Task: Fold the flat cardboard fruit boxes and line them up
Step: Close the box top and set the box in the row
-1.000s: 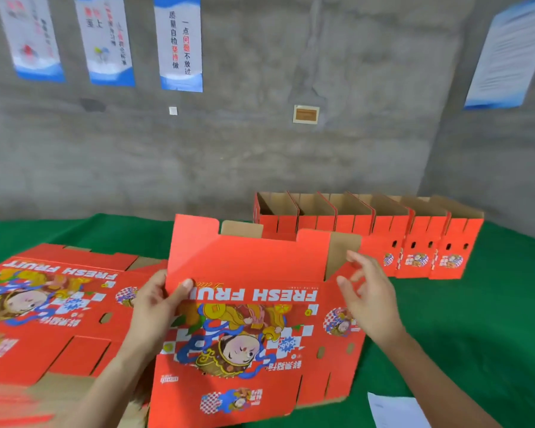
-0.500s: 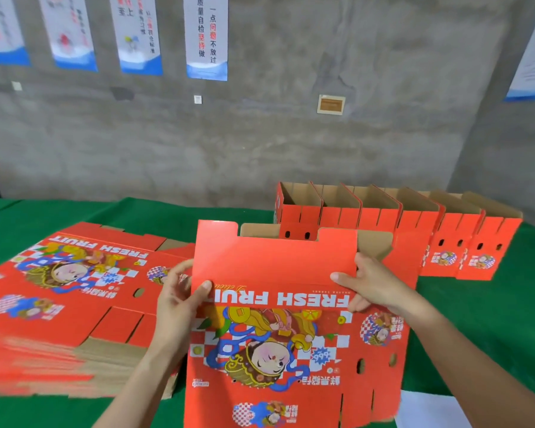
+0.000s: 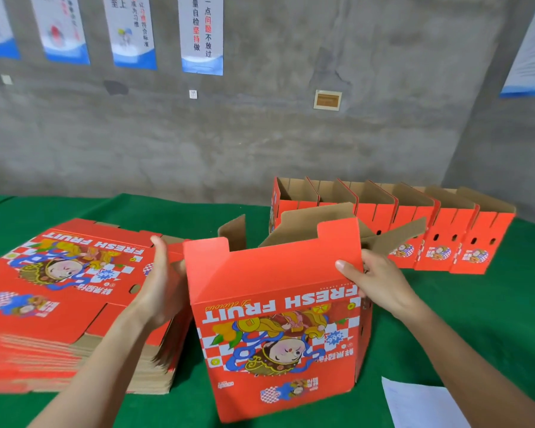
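A red fruit box printed "FRESH FRUIT" stands upright in front of me, spread into a tube with its brown top flaps sticking up. My left hand lies flat against its left side, fingers straight. My right hand grips the right top corner, thumb on the red front flap. A thick stack of flat boxes lies to the left. A row of several folded boxes stands open-topped at the back right.
Everything sits on a green cloth-covered table. A white sheet of paper lies at the near right. A grey concrete wall with posters rises behind the table.
The box was flat and held up by both edges. It has since been spread into a tube and lowered toward the table. My left hand moved to its left side.
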Demonstrator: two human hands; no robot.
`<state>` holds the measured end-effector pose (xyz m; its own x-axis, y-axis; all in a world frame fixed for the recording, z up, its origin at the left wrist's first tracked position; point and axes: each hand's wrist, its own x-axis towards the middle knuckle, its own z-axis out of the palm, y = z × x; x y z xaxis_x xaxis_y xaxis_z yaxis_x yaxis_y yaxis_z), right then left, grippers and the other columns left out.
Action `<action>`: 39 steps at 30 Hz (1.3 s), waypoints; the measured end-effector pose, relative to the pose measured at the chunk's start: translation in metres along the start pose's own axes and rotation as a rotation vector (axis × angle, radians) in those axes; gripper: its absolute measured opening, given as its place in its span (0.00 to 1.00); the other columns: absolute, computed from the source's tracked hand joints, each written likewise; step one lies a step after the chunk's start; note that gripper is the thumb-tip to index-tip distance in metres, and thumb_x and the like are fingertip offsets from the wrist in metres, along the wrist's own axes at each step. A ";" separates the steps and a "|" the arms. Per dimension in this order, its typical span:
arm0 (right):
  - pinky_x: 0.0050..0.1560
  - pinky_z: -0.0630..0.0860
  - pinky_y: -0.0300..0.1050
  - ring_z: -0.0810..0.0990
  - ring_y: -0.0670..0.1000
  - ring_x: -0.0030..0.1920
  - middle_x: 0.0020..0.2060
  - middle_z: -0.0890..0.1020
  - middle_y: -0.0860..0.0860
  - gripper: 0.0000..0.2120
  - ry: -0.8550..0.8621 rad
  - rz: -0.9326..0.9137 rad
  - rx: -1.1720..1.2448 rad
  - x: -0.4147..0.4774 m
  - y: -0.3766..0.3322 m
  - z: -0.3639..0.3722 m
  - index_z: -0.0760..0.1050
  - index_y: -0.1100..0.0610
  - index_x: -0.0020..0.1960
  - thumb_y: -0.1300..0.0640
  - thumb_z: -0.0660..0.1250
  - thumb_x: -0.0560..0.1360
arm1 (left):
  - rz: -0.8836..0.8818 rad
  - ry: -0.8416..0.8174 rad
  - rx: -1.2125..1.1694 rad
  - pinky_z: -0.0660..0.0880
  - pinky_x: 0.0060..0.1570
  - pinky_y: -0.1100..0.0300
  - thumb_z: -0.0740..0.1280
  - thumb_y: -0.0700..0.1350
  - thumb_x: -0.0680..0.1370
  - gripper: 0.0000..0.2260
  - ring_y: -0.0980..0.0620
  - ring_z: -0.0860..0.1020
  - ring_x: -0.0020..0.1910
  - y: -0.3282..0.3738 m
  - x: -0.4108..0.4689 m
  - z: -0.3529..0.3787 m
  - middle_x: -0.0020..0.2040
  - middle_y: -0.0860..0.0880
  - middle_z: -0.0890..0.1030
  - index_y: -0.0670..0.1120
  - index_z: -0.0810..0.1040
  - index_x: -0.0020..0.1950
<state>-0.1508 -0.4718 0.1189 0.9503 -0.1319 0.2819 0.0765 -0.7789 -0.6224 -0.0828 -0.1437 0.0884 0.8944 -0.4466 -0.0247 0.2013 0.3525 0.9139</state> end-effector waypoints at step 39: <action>0.68 0.67 0.46 0.73 0.52 0.65 0.64 0.76 0.53 0.20 0.273 0.217 0.159 -0.038 0.046 -0.004 0.77 0.64 0.61 0.63 0.74 0.70 | 0.465 0.714 0.801 0.72 0.43 0.59 0.75 0.37 0.66 0.19 0.50 0.79 0.44 -0.053 0.004 0.064 0.47 0.50 0.82 0.47 0.76 0.54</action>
<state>-0.1846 -0.5052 0.0827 0.8357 -0.4586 0.3022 -0.0514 -0.6130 -0.7884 -0.1153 -0.2168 0.0658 0.8884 0.2420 0.3900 -0.2859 -0.3731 0.8827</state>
